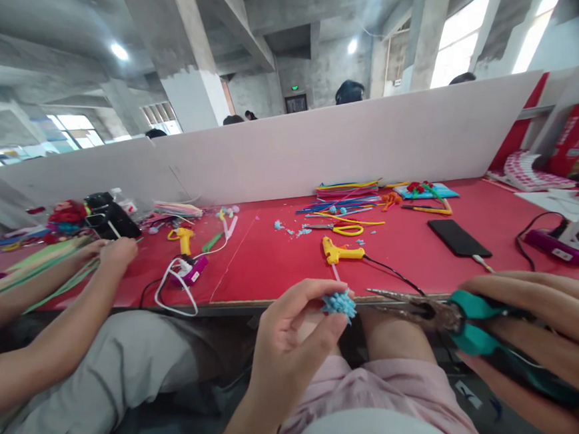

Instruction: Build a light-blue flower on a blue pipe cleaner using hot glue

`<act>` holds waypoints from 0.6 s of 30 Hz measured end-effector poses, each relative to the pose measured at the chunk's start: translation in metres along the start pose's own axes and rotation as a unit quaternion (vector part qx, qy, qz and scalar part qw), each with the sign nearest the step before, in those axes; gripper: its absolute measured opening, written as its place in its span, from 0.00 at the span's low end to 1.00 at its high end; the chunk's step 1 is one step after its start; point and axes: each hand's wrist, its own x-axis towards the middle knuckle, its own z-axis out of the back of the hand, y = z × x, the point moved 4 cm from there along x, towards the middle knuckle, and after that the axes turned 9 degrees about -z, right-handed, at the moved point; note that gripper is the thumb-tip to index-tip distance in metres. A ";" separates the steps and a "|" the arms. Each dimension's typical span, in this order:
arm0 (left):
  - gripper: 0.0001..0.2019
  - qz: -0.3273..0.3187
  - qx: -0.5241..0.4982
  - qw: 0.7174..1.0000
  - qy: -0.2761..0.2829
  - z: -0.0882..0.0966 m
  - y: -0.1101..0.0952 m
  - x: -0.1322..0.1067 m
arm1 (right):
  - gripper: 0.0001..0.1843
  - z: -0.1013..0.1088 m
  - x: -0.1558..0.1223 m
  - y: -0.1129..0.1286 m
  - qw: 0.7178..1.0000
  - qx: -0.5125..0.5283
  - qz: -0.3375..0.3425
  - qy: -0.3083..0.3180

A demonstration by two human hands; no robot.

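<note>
Between the thumb and fingertips of my left hand (292,340) is a small, spiky light-blue pompom (340,305), held over my lap at the table's front edge. My right hand (554,330) is wrapped round the teal handles of a pair of needle-nose pliers (447,315). The metal jaws point left toward the pompom, apart from it, and look slightly parted. Just beyond, a yellow hot glue gun (342,250) lies on the red table (273,265). Yellow-handled scissors (345,228) rest behind it, beside scattered light-blue scraps (290,227).
Bundled pipe cleaners (347,191) lie along the white partition (314,151). A black phone (459,238) and a purple power strip (565,245) are on the right. At left, a co-worker's hands (116,254) work near a second glue gun (184,240) and another power strip (192,270).
</note>
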 end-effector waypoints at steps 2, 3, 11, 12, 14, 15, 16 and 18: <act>0.09 0.002 -0.007 1.000 0.002 -0.001 0.001 -0.001 | 0.11 -0.006 -0.004 0.000 0.999 0.014 0.005 0.032; 0.09 0.005 -0.009 1.000 0.002 -0.001 0.001 -0.001 | 0.11 -0.008 -0.005 0.001 0.999 0.018 0.009 0.037; 0.14 0.005 -0.013 1.000 -0.001 0.002 0.004 -0.003 | 0.05 -0.007 0.003 0.011 0.999 0.036 0.004 0.005; 0.14 0.004 -0.013 1.000 0.003 0.002 0.004 -0.003 | 0.05 -0.007 0.003 0.012 0.999 0.035 0.007 0.004; 0.13 0.004 -0.013 1.000 0.012 0.001 0.003 -0.003 | 0.06 -0.007 0.003 0.013 0.999 0.030 0.012 0.002; 0.13 0.002 -0.011 1.000 0.015 0.001 0.003 -0.003 | 0.07 -0.007 0.003 0.014 1.000 0.027 0.013 0.001; 0.12 -0.002 -0.006 1.000 0.018 0.000 0.002 -0.003 | 0.08 -0.007 0.002 0.014 1.000 0.024 0.011 0.001; 0.12 -0.013 0.008 1.000 0.020 -0.001 0.000 -0.004 | 0.08 -0.008 0.001 0.013 1.000 0.022 0.003 0.002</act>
